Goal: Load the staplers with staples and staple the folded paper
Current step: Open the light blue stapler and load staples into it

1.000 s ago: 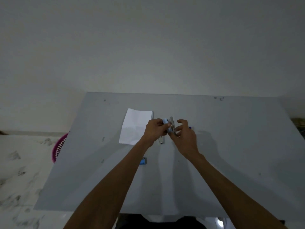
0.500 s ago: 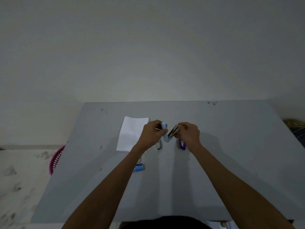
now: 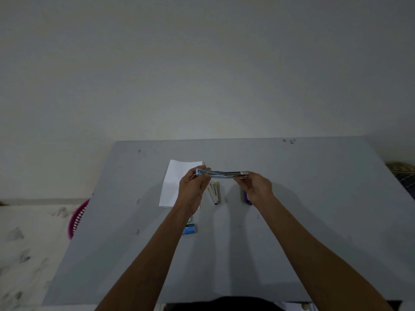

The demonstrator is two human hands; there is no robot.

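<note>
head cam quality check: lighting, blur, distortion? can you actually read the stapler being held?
Head view: dim, flat lighting with a grey cast; soft arm shadows on the table. No glare. Wide-angle bend shows in the table edges. The blue stapler, opened out flat between the left hand and right hand, is small and soft; whether staples are inside cannot be told. The folded paper is the brightest patch.

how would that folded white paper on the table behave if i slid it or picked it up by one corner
The folded white sheet of paper lies flat and thin on the grey table, so it likely slides easily under a light push. Lifted by a corner it would probably droop, though the fold may stiffen it somewhat. It looks very light; a nudge from the left hand beside it could shift it.
</note>
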